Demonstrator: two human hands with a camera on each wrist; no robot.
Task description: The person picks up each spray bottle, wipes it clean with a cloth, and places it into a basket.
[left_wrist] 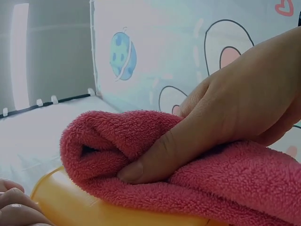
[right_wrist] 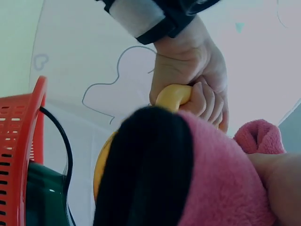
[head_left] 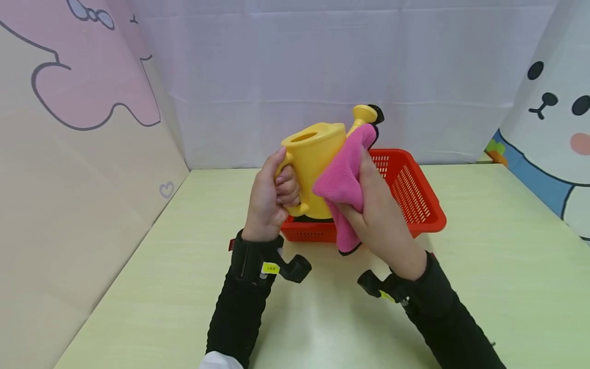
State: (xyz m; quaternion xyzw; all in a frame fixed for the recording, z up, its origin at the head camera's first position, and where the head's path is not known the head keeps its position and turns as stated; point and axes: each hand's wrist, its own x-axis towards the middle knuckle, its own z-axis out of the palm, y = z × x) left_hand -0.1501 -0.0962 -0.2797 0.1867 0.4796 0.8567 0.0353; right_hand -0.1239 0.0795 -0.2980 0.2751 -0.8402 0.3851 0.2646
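Note:
A yellow watering can (head_left: 318, 159) is held up above the table's far side, in front of a red basket. My left hand (head_left: 270, 197) grips its handle, fingers curled round it, as the right wrist view also shows. In my right hand (head_left: 384, 220) is a pink cloth (head_left: 343, 179) with a black edge, pressed against the can's right side below the spout (head_left: 361, 117). The left wrist view shows the thumb (left_wrist: 136, 170) lying over the folded pink cloth (left_wrist: 113, 136), with the yellow can beneath it.
The red plastic basket (head_left: 426, 215) stands on the pale table (head_left: 184, 287) behind the hands. Inside it, a dark green object (right_wrist: 44, 195) with a black curved strip shows in the right wrist view. White curtain (head_left: 286, 66) and printed panels enclose the table.

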